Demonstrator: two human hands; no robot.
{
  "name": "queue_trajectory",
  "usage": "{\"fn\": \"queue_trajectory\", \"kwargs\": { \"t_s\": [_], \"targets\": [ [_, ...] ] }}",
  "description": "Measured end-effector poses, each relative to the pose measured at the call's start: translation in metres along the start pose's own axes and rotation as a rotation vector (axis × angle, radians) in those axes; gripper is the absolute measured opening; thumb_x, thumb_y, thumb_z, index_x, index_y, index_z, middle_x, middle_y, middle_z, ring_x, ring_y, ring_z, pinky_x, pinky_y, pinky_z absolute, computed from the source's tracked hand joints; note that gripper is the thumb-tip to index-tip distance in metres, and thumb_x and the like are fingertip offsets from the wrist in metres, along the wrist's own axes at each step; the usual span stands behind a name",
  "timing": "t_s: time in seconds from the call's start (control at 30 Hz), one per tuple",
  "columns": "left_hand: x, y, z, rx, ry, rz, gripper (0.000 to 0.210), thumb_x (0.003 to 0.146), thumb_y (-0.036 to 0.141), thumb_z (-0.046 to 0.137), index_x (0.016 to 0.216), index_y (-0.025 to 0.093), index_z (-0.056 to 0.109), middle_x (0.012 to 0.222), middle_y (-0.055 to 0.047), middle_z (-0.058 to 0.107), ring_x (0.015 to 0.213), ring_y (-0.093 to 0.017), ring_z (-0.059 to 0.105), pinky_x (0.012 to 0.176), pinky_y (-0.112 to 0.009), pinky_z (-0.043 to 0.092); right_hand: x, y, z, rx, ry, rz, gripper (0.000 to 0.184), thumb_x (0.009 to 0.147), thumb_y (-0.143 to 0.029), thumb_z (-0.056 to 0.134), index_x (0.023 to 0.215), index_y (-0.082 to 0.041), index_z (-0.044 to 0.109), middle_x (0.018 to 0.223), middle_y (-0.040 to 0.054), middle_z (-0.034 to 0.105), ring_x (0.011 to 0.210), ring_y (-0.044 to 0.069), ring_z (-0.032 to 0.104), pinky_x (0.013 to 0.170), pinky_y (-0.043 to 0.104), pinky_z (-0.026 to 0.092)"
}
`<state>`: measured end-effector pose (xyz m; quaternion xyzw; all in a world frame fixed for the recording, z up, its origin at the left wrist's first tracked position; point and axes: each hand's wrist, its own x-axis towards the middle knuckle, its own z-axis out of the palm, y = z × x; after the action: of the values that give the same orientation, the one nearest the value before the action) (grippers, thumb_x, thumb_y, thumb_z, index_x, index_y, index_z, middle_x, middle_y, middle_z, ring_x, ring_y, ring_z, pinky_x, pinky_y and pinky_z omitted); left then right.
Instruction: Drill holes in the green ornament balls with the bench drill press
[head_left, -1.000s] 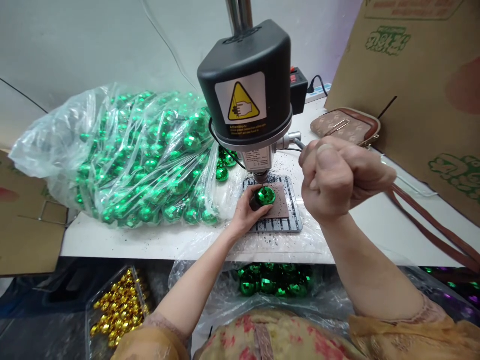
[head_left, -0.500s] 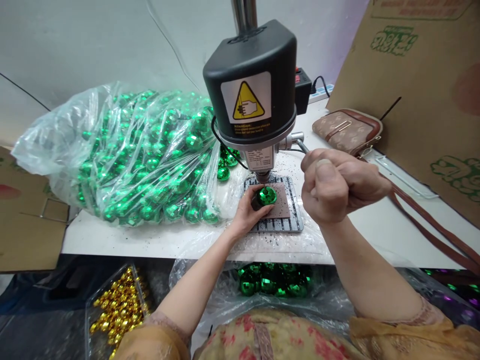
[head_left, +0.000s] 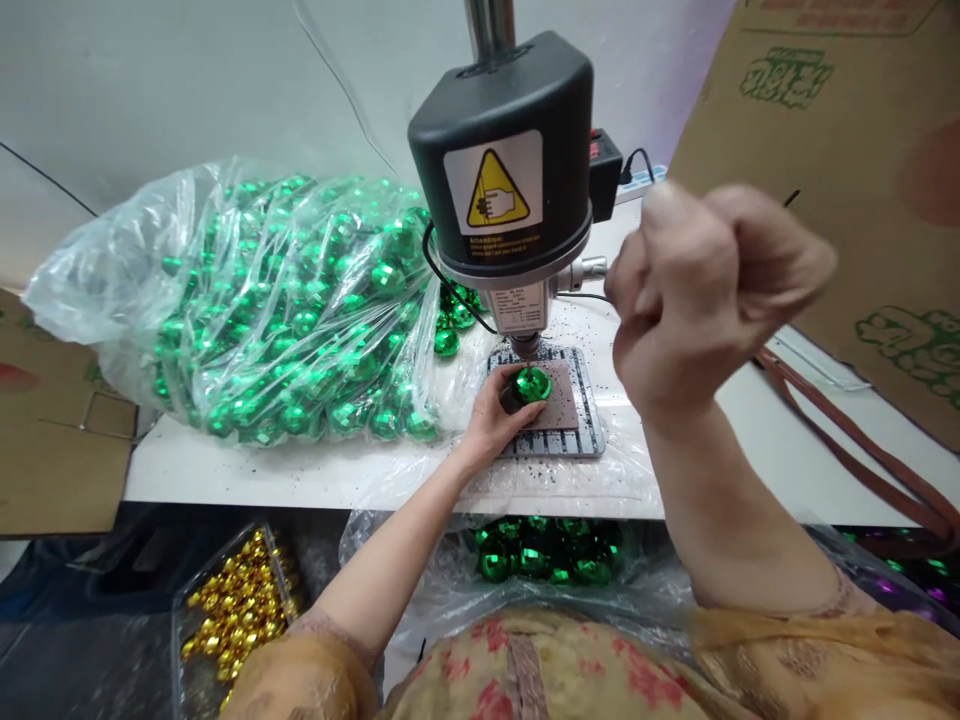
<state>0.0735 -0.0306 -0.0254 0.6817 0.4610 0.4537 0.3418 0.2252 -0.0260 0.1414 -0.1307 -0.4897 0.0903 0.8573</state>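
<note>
The left hand [head_left: 493, 418] clamps the ball [head_left: 535, 384] and its dark holder [head_left: 511, 399] on the pad [head_left: 564, 408], under the drill [head_left: 501, 110]; the right hand [head_left: 694, 285] is closed, apparently around the lever [head_left: 592, 267]. Work on this ball looks unfinished; whether the bagged balls [head_left: 300, 320] are done cannot be told.

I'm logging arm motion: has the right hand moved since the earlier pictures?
Yes: the right hand has risen in the picture, judged against the black machine housing.
</note>
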Motion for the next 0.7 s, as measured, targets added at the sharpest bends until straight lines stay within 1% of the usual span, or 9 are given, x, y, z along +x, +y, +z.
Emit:
{"fn": "queue_trajectory", "kwargs": {
  "t_s": [0.13,0.2,0.23,0.3,0.37,0.43,0.5,0.6,0.7],
  "targets": [
    [-0.023,0.016,-0.013,0.093,0.146,0.012,0.048,0.077,0.038,0.084,0.116,0.021,0.062,0.109,-0.008,0.070,0.102,-0.024,0.069,0.093,-0.040,0.056,0.018,0.001,0.007,0.024,-0.032,0.039,0.046,0.090,-0.008,0.063,0.057,-0.026,0.036,0.046,-0.0079,0.030,0.039,0.009,0.032,0.045,0.031,0.025],
    [-0.050,0.026,-0.027,0.138,0.117,0.089,0.051,0.075,0.039,0.086,0.117,0.023,0.061,0.105,-0.007,0.070,0.096,-0.024,0.069,0.087,-0.039,0.057,0.019,0.001,0.006,-0.002,-0.038,0.063,0.044,0.093,-0.022,0.065,0.061,-0.027,0.034,0.048,-0.0073,0.030,0.041,0.009,0.033,0.050,0.030,0.026],
    [-0.067,0.030,-0.034,0.153,0.035,0.148,0.053,0.075,0.039,0.086,0.119,0.025,0.061,0.104,-0.007,0.070,0.094,-0.024,0.070,0.084,-0.039,0.057,0.019,0.000,0.005,-0.004,-0.044,0.067,0.043,0.094,-0.030,0.064,0.062,-0.028,0.035,0.050,-0.0066,0.031,0.043,0.009,0.034,0.051,0.031,0.026],
    [-0.104,0.032,-0.047,0.212,-0.234,0.280,0.055,0.076,0.038,0.084,0.124,0.028,0.059,0.102,-0.007,0.071,0.089,-0.024,0.071,0.075,-0.037,0.057,0.017,-0.002,0.004,-0.003,-0.077,0.089,0.040,0.096,-0.040,0.060,0.065,-0.028,0.038,0.053,-0.0051,0.033,0.045,0.009,0.036,0.054,0.031,0.028],
    [-0.139,0.026,-0.056,0.395,-0.514,0.365,0.050,0.079,0.034,0.081,0.125,0.030,0.061,0.103,-0.008,0.073,0.083,-0.026,0.071,0.068,-0.038,0.055,0.015,-0.003,0.003,0.008,-0.082,0.087,0.040,0.096,-0.041,0.060,0.066,-0.027,0.039,0.054,-0.0050,0.033,0.045,0.009,0.036,0.055,0.031,0.027],
    [-0.168,0.010,-0.059,0.645,-0.664,0.367,0.048,0.081,0.027,0.078,0.125,0.029,0.062,0.106,-0.009,0.074,0.081,-0.028,0.071,0.066,-0.039,0.053,0.015,-0.002,0.004,0.002,-0.058,0.089,0.041,0.095,-0.039,0.062,0.065,-0.028,0.037,0.053,-0.0053,0.032,0.045,0.009,0.036,0.055,0.031,0.026],
    [-0.189,-0.010,-0.060,0.798,-0.673,0.312,0.050,0.080,0.019,0.075,0.127,0.031,0.063,0.106,-0.007,0.074,0.080,-0.028,0.070,0.066,-0.038,0.053,0.015,0.000,0.004,0.023,-0.029,0.076,0.042,0.093,-0.032,0.066,0.063,-0.028,0.037,0.051,-0.0059,0.032,0.043,0.009,0.035,0.052,0.032,0.024],
    [-0.207,-0.036,-0.059,0.799,-0.537,0.195,0.051,0.081,0.020,0.074,0.129,0.034,0.063,0.106,-0.003,0.072,0.083,-0.026,0.071,0.068,-0.036,0.055,0.015,0.003,0.004,0.054,-0.038,0.043,0.041,0.091,-0.016,0.065,0.061,-0.025,0.038,0.048,-0.0071,0.034,0.041,0.008,0.034,0.047,0.031,0.024],
    [-0.215,-0.039,-0.059,0.844,-0.483,0.051,0.043,0.088,0.032,0.068,0.131,0.033,0.063,0.103,-0.003,0.070,0.094,-0.030,0.072,0.075,-0.040,0.058,0.014,0.002,0.002,0.006,-0.064,0.044,0.042,0.094,-0.011,0.058,0.059,-0.022,0.037,0.049,-0.0081,0.034,0.042,0.005,0.037,0.046,0.026,0.026]
  ]
}}
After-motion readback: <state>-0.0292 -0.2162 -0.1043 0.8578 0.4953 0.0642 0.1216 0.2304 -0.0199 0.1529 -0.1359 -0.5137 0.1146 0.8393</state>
